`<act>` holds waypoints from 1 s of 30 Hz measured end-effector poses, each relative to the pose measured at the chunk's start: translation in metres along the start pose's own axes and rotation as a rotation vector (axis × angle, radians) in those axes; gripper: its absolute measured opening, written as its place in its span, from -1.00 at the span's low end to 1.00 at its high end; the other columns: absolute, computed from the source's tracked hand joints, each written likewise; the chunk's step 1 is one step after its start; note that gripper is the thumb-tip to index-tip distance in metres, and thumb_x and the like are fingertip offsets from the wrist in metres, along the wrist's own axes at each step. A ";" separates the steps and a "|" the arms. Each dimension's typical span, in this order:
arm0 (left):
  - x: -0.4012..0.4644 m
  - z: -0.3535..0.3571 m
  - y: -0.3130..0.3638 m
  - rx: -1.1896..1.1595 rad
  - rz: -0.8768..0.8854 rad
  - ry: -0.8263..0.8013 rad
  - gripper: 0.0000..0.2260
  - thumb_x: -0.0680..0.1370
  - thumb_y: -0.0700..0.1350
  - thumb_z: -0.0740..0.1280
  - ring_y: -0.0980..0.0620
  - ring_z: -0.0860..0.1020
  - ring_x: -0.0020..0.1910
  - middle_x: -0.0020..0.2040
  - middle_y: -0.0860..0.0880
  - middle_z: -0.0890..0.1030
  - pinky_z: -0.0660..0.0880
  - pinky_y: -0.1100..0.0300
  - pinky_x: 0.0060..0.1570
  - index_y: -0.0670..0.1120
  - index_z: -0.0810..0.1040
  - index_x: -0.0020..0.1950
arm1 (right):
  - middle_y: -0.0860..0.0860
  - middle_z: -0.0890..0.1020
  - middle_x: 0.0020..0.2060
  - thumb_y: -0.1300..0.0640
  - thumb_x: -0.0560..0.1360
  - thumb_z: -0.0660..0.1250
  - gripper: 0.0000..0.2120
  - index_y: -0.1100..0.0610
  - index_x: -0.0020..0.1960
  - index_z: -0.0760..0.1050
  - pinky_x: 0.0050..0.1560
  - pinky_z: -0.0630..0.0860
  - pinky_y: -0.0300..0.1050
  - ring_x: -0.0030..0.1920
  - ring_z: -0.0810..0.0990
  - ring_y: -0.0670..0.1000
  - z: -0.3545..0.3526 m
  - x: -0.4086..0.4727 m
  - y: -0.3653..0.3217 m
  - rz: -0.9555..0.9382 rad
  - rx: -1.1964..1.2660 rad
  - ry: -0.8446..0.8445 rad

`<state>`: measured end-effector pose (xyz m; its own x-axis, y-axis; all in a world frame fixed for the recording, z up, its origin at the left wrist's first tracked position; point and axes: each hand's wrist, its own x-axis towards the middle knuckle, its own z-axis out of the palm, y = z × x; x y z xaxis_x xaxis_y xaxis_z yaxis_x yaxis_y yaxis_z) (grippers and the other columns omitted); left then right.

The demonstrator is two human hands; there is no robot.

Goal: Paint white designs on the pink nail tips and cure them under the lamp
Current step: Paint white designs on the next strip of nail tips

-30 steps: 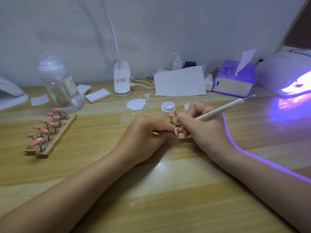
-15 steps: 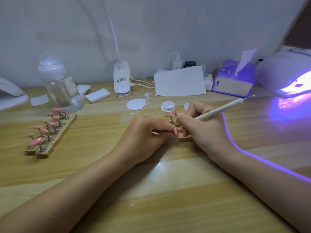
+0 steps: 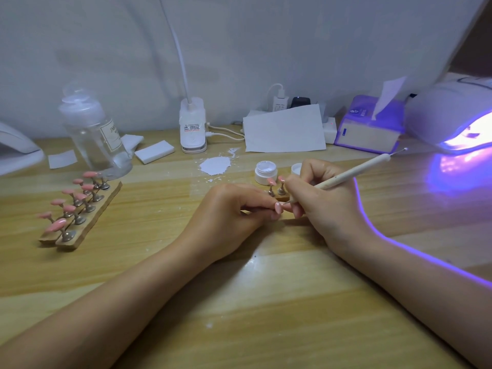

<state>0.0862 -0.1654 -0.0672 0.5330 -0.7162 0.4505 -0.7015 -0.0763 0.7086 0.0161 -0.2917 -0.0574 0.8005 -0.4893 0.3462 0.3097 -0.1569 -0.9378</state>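
- Pink nail tip [image 3: 278,207] on a small stand sits pinched between the fingertips of the left hand [image 3: 229,211], low over the pale wooden bench [image 3: 266,302]; exactly how the fingers wrap the stand is hidden.
- Right hand [image 3: 327,203] grasps the slim cream dotting pen [image 3: 348,173] like a pencil, its fine metal point down at the tip's surface — whether it touches is too small to tell.
- Two more pink tips on metal stands [image 3: 276,187] stand just behind the fingers, beside the open white gel pot [image 3: 265,171].
- Wooden rack of pink nail tips [image 3: 80,209] lies well apart to the left; the white curing lamp [image 3: 452,115] glows violet at far right.
- Likely step: drawing the white design, with curing not yet done.
- Risks, as I judge them: a twitch of either hand would smear the wet line; the right knuckles sit close to the two standing tips and could topple them; a slack pinch would let the tip swivel under the pen — and violet light spilling across the bench might set gel in the open pot.
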 end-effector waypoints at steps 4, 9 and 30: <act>0.001 0.000 0.000 -0.005 0.002 0.008 -0.86 0.39 -0.32 0.44 0.13 0.60 -0.22 -0.21 -0.02 0.68 0.51 0.31 -0.18 -0.12 0.69 -0.12 | -0.04 0.34 -0.70 0.32 0.39 0.33 -0.63 0.21 -0.49 0.22 -0.56 0.32 -0.39 -0.66 0.33 -0.19 0.001 0.000 0.000 -0.004 -0.023 0.000; 0.001 0.000 -0.001 -0.008 0.000 0.006 -0.85 0.39 -0.33 0.43 0.13 0.60 -0.22 -0.22 -0.03 0.68 0.51 0.29 -0.17 -0.12 0.69 -0.12 | -0.10 0.35 -0.71 0.38 0.42 0.31 -0.62 0.21 -0.48 0.22 -0.59 0.28 -0.43 -0.66 0.32 -0.21 0.001 -0.001 0.000 0.020 -0.008 -0.024; 0.001 0.000 -0.001 -0.014 0.009 0.000 -0.85 0.40 -0.33 0.43 0.18 0.61 -0.20 -0.20 -0.02 0.68 0.50 0.35 -0.16 -0.12 0.69 -0.11 | -0.09 0.37 -0.72 0.43 0.40 0.28 -0.61 0.18 -0.50 0.22 -0.57 0.30 -0.41 -0.65 0.34 -0.21 0.002 -0.001 -0.002 0.008 -0.004 -0.051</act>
<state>0.0872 -0.1663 -0.0673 0.5267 -0.7170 0.4566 -0.6992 -0.0600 0.7124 0.0155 -0.2886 -0.0558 0.8281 -0.4458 0.3399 0.3015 -0.1570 -0.9405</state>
